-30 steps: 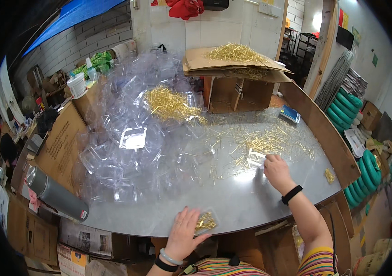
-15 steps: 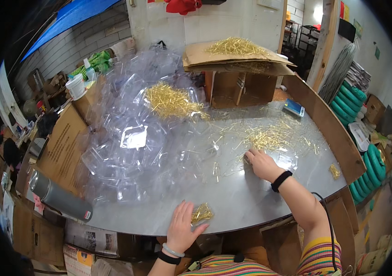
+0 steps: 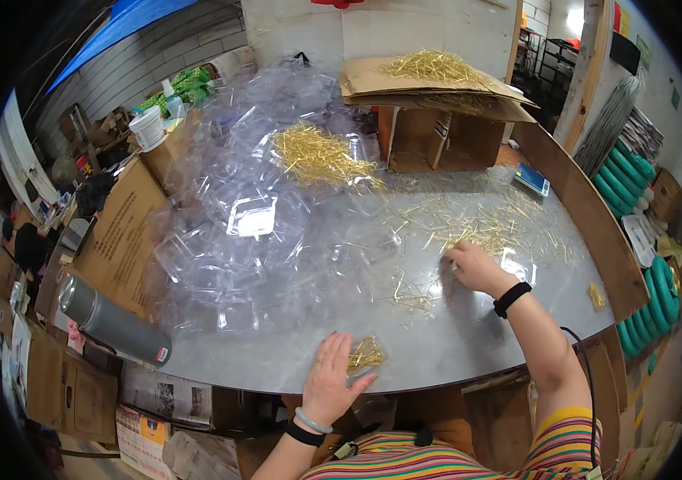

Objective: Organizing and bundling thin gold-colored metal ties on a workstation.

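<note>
— Grey and round-edged, the metal tabletop [image 3: 453, 336] filled the middle of the frame, with a brown wooden rim [image 3: 589, 216] curving down its right side. What lay on it?

— Thin golden metal pins [image 3: 485, 224] were scattered across the right centre, and a heap of clear plastic clamshell trays [image 3: 229, 240] covered the left half. A second bunch of gold pins [image 3: 317, 156] sat on top of that heap, in the upper middle.

— And the hands?

— The left hand [image 3: 331, 382] lay flat at the lower centre, fingers spread and apart, palm down on the table edge. Its fingertips touched a small clear packet filled with gold pins [image 3: 366, 354], pressing on it rather than gripping. The right hand [image 3: 473, 268] reached out to the right centre, fingers curled down into the scattered pins; whether it had pinched any I could not tell.

— Anything on the wrists?

— A black band [image 3: 511, 298] on the right, a pale bangle [image 3: 311, 421] on the left.

— What else stood around?

— A grey cylindrical flask [image 3: 113, 324] lay at the lower left edge, beside flat brown cardboard [image 3: 117, 232]. An open cardboard box [image 3: 437, 120] topped with more pins stood at the upper centre, and green coiled hoses [image 3: 637, 184] hung at the right.
</note>
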A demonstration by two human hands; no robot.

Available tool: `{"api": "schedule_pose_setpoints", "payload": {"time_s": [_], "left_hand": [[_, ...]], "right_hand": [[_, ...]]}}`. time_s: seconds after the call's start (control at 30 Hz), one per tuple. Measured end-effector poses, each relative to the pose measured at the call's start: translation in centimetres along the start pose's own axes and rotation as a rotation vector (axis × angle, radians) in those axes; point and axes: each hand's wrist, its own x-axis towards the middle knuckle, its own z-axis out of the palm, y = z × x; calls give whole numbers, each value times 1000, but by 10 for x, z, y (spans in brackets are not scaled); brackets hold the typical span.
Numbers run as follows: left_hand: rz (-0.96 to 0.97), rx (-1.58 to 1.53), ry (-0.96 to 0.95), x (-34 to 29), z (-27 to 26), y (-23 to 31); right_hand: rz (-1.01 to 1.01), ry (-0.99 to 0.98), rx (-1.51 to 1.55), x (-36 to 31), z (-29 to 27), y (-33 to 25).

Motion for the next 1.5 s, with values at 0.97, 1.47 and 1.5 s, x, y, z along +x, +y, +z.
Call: {"api": "schedule_pose_setpoints", "payload": {"time_s": [0.97, 1.47, 1.5], "left_hand": [[-4, 11, 11, -4, 6, -1], [30, 42, 69, -6, 11, -2], [31, 54, 70, -6, 11, -2]], "right_hand": [[-273, -170, -110, -49, 36, -70], [-166, -65, -83, -84, 56, -84], [-152, -54, -82, -86, 58, -84]]}}
